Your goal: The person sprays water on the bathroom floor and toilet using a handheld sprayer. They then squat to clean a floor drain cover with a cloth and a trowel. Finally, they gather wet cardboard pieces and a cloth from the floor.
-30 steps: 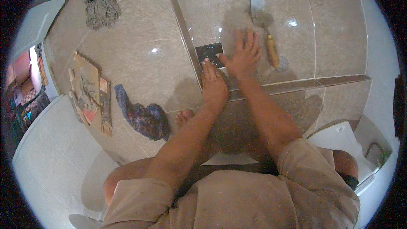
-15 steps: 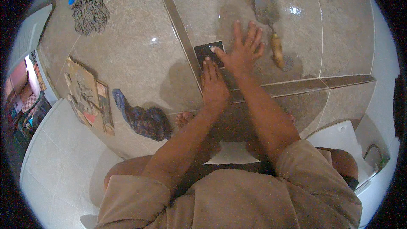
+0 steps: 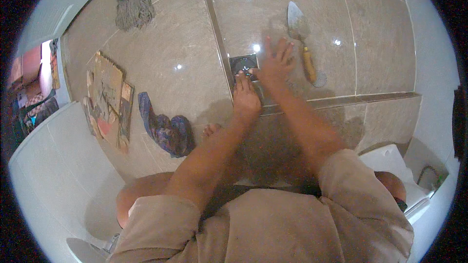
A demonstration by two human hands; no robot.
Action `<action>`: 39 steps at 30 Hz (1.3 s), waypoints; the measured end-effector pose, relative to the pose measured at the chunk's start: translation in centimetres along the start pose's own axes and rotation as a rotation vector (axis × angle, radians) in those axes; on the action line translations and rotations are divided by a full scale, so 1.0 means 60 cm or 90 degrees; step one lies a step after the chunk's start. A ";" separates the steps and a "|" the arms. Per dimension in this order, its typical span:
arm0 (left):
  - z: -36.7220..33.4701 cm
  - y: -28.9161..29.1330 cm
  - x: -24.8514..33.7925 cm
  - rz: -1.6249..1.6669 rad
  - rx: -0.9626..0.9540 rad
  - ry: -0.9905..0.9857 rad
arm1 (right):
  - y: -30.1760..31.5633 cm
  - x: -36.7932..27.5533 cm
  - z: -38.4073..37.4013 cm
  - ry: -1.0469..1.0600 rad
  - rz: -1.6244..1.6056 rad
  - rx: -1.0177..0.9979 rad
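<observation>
A black square floor drain cover [image 3: 242, 61] lies in the floor, in the corner beside the ledge strips. My left hand [image 3: 247, 100] rests its outstretched fingertips on the cover's near edge. At the cover's right side, my right hand [image 3: 275, 72] has its fingers spread over the tile and its thumb reaching to the near right corner. Neither hand is wrapped round anything. Just right of my right hand lies a pointed trowel [image 3: 296, 22] with a yellowish wooden handle. Next to that handle is a round perforated metal disc [image 3: 320, 79].
On the left floor lie a bunched patterned cloth [image 3: 171, 134] and torn cardboard pieces [image 3: 108, 100]. A grey string mop [image 3: 135, 10] with a blue head sits at the far left. A white slab-like object [image 3: 385, 163] stands at the near right. A raised tiled strip [image 3: 360, 98] crosses the floor.
The view has shifted a little, so the floor things appear moved together. My hands stay at the drain cover; my right thumb has slid from its middle to the near right corner.
</observation>
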State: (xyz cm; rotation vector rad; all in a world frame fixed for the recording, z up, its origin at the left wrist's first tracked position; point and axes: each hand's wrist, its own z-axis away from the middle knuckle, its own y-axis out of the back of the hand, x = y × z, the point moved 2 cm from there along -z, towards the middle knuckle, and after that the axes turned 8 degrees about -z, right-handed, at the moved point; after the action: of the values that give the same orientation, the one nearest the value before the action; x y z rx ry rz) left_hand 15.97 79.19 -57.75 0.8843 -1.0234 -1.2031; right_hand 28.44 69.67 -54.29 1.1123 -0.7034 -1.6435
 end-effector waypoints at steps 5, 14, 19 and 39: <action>0.004 0.020 -0.003 -0.051 -0.079 0.007 | -0.020 0.037 -0.001 0.065 0.018 0.101; -0.046 0.061 0.043 -0.287 -0.149 0.020 | -0.005 0.096 0.009 0.132 -0.034 0.076; -0.035 0.038 0.029 -0.323 -0.133 0.029 | -0.013 0.086 0.004 0.146 0.045 0.055; 0.358 0.247 -0.433 0.164 -0.089 0.397 | 0.005 -0.151 0.100 0.495 -0.240 -0.100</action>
State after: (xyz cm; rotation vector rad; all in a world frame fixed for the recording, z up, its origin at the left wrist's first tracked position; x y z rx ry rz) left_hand -1.48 107.00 -41.00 0.9045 -0.5177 -0.6985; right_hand 23.93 77.72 -48.52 1.6820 0.1436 -1.3576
